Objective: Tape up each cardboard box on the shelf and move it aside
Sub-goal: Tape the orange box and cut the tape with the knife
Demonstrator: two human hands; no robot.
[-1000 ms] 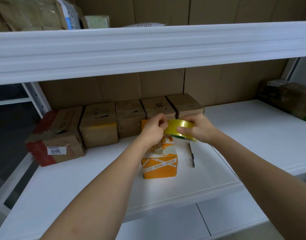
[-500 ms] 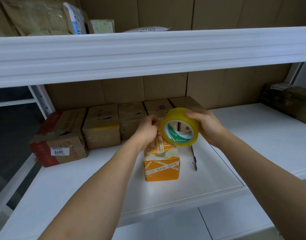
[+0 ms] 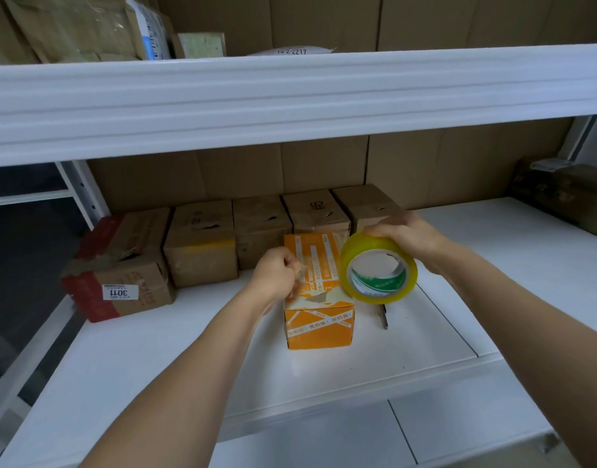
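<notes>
the small orange cardboard box (image 3: 319, 292) looks light and stiff; best steadied by its sides. left hand (image 3: 277, 275) pinches the tape end, right hand (image 3: 403, 236) grips the yellow tape roll (image 3: 378, 268).

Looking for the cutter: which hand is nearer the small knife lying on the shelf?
Right. The right hand holds the tape roll just above the knife; the left hand is across the orange box.

Orange box (image 3: 319, 312) upright mid-shelf, yellow tape roll (image 3: 378, 268) tilted above its right edge
</notes>
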